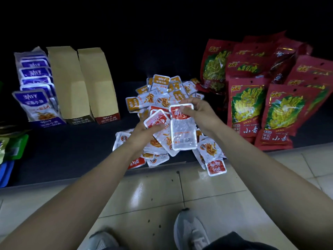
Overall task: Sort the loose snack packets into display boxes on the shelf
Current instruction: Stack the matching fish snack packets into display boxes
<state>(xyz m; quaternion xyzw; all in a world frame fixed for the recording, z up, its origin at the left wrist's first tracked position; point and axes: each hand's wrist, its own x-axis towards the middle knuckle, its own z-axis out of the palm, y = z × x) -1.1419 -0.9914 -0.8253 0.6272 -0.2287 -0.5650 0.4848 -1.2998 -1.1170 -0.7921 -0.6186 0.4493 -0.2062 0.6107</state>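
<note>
A heap of loose red and orange snack packets (162,98) lies on the dark low shelf (72,150), spilling over its front edge. My left hand (144,131) grips a small stack of red packets (155,120) above the heap. My right hand (196,110) pinches the top of another red packet (182,130), which hangs with its silvery back towards me. At the left stand three display boxes: a purple one (52,122) full of purple packets, an empty brown one (69,91) and an empty red-fronted one (98,83).
Large red bags (246,105) with yellow-green pictures lean in rows at the right of the shelf. Green and blue packages (10,148) lie at the far left edge. Pale floor tiles (207,186) and my grey shoes (189,230) are below the shelf's front edge.
</note>
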